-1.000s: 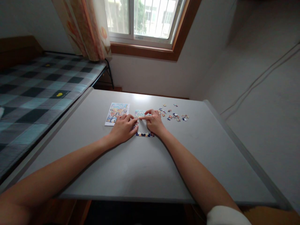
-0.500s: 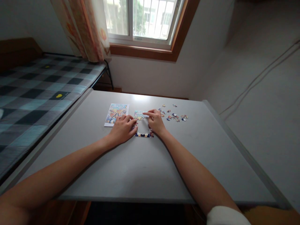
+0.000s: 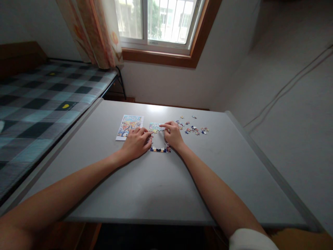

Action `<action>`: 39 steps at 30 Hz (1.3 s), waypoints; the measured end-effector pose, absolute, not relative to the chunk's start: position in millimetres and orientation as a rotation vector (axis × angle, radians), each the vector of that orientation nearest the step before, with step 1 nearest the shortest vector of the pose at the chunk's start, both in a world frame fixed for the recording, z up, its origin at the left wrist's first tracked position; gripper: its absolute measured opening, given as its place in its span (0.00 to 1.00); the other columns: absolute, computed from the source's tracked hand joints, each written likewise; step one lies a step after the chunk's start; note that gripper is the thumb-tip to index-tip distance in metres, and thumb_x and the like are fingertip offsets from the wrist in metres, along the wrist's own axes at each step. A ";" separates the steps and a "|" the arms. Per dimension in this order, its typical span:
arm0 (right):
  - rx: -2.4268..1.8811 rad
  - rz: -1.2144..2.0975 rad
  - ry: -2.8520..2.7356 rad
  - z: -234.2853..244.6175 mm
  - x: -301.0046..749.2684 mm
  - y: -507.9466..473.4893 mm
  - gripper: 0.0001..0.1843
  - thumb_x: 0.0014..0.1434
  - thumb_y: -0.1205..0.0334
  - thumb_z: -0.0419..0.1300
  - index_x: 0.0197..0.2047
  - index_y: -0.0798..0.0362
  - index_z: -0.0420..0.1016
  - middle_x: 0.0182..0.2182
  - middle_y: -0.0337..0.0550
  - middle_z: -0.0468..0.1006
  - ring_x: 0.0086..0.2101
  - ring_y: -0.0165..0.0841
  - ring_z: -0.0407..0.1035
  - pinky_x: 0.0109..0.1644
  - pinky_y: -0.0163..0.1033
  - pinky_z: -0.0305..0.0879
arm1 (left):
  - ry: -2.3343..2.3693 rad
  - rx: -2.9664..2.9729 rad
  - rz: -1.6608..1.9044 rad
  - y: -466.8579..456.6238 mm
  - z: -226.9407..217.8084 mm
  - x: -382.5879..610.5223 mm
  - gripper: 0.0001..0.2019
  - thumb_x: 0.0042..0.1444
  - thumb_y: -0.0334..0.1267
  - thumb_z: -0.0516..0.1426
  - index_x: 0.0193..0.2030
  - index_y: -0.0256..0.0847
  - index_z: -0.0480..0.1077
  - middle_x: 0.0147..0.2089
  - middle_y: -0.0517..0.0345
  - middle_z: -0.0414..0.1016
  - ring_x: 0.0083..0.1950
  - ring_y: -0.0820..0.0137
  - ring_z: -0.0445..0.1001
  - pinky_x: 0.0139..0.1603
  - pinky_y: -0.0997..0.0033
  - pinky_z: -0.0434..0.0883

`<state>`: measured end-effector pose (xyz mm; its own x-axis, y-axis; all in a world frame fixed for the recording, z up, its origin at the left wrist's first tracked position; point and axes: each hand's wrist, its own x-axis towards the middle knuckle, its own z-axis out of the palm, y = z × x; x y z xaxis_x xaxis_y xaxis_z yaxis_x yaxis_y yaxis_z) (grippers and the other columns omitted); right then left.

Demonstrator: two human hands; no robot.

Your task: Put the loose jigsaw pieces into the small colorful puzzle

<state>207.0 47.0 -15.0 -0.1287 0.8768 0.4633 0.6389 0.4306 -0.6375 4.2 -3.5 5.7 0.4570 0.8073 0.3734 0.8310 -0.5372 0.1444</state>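
Note:
A partly joined jigsaw puzzle (image 3: 158,150) lies flat on the grey-white table (image 3: 145,187), its pieces forming a frame around a bare middle. My left hand (image 3: 137,141) rests along the puzzle's left side, fingers spread and slightly bent, with fingertips on the edge pieces. On the other side, my right hand (image 3: 173,134) lies over the right edge. Its index finger stretches left onto the light-blue top section, while the other fingers curl under. No piece shows in either hand. Partly behind my left hand is the printed picture sheet (image 3: 129,124).
Loose puzzle pieces (image 3: 194,129) are scattered right of the puzzle, several of them close together. A bed with a checked cover (image 3: 78,89) stands along the left side. Beyond the table are a window (image 3: 158,24) and a curtain (image 3: 96,34).
Almost nothing differs. My right index finger has shifted very slightly on the puzzle's top section, and the left hand stays in place.

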 end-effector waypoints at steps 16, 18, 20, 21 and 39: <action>-1.314 0.347 -1.872 -13.7 206.0 46.0 0.20 0.55 0.75 0.54 0.39 0.47 0.84 0.36 0.46 0.74 0.43 0.40 0.66 0.55 0.51 0.61 | -1.453 -2.630 -0.637 -3.7 5.5 3.9 0.12 0.62 0.41 0.54 0.47 0.41 0.76 0.48 0.49 0.74 0.49 0.56 0.69 0.50 0.53 0.64; -1.304 0.345 -1.875 -13.2 206.3 46.0 0.20 0.55 0.75 0.54 0.39 0.46 0.84 0.36 0.46 0.75 0.42 0.40 0.66 0.55 0.51 0.61 | -1.454 -2.624 -0.618 -3.9 5.6 4.1 0.12 0.62 0.41 0.53 0.46 0.41 0.76 0.48 0.50 0.74 0.49 0.56 0.69 0.50 0.53 0.64; -1.303 0.350 -1.880 -12.9 206.4 45.9 0.20 0.55 0.74 0.54 0.39 0.46 0.84 0.36 0.46 0.74 0.42 0.40 0.66 0.55 0.51 0.60 | -1.450 -2.616 -0.600 -4.1 6.0 4.3 0.13 0.62 0.41 0.53 0.46 0.40 0.76 0.49 0.50 0.75 0.49 0.57 0.68 0.50 0.54 0.65; -1.307 0.353 -1.880 -12.8 206.4 45.9 0.19 0.55 0.74 0.54 0.39 0.46 0.84 0.36 0.46 0.74 0.42 0.40 0.66 0.55 0.52 0.60 | -1.448 -2.614 -0.600 -4.3 6.2 4.4 0.13 0.62 0.41 0.53 0.47 0.40 0.76 0.49 0.50 0.75 0.50 0.57 0.68 0.50 0.54 0.65; -1.340 0.357 -1.888 -9.2 204.8 43.8 0.16 0.57 0.73 0.55 0.36 0.48 0.84 0.37 0.47 0.74 0.43 0.40 0.66 0.55 0.50 0.59 | -1.446 -2.671 -0.648 -4.5 7.5 4.8 0.12 0.62 0.39 0.53 0.47 0.42 0.76 0.53 0.53 0.77 0.53 0.56 0.69 0.55 0.51 0.64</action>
